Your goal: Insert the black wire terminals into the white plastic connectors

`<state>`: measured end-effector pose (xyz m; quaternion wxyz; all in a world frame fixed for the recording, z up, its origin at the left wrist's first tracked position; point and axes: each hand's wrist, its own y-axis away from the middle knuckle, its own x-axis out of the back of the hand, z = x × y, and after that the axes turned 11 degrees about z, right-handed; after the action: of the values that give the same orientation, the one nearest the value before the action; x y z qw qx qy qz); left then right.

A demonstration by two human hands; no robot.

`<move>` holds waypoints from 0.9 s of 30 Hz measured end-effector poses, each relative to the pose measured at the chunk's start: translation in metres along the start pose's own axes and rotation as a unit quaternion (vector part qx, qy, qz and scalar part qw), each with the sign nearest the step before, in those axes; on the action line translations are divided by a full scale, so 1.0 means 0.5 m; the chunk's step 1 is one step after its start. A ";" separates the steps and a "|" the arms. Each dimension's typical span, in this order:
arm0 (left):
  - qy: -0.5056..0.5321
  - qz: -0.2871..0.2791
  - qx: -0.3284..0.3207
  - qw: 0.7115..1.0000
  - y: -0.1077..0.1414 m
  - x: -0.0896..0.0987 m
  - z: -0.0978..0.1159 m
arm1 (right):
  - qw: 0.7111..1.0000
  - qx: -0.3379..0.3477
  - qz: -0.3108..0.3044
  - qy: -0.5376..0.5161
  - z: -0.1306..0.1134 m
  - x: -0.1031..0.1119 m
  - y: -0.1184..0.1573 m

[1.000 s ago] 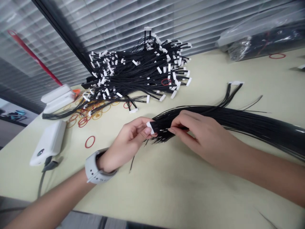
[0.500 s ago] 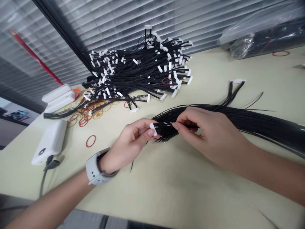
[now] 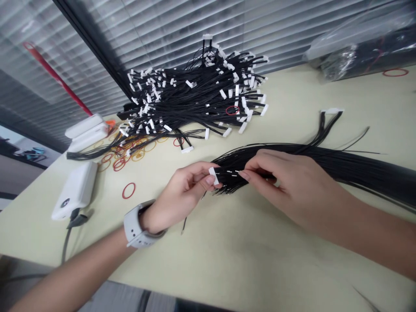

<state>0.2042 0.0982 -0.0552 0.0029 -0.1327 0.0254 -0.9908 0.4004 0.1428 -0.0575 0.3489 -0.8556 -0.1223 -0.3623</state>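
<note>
Between thumb and fingers, my left hand [image 3: 191,184] pinches a small white connector [image 3: 213,175]. Just to its right, my right hand [image 3: 279,177] is closed in a pinch on a thin black wire, whose bright metal tip shows near the thumb and forefinger. Both hands are over the front end of a long bundle of black wires [image 3: 364,167], which runs off to the right. Several metal wire tips show between the connector and my right fingertips. Whether any wire sits in the connector I cannot tell.
Behind lies a heap of black wire harnesses [image 3: 195,99] with white connectors. Rubber bands [image 3: 119,164] are scattered left of it, near a white power bank [image 3: 74,190] with a cable. A plastic-wrapped bundle [image 3: 367,52] lies at the back right, a finished-looking harness end [image 3: 331,111] nearer.
The whole view has shifted slightly, so things appear a little further right. My right fingers have drawn slightly back from the connector, and more metal tips show between the hands.
</note>
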 end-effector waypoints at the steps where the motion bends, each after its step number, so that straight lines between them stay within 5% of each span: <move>1: 0.000 0.000 -0.001 1.000 0.000 0.000 0.000 | 1.000 0.005 -0.002 0.005 0.000 0.000 0.000; 15: -0.029 -0.019 -0.017 0.999 0.005 -0.002 -0.001 | 0.999 0.026 -0.018 0.020 0.013 -0.007 0.003; 27: -0.090 -0.041 -0.021 0.995 0.010 -0.005 0.002 | 0.986 0.154 -0.029 0.059 0.009 -0.017 0.003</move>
<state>0.2070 0.0932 -0.0554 -0.0380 -0.2221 0.0402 -0.9735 0.3977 0.1453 -0.0665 0.4722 -0.7652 -0.1804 -0.3986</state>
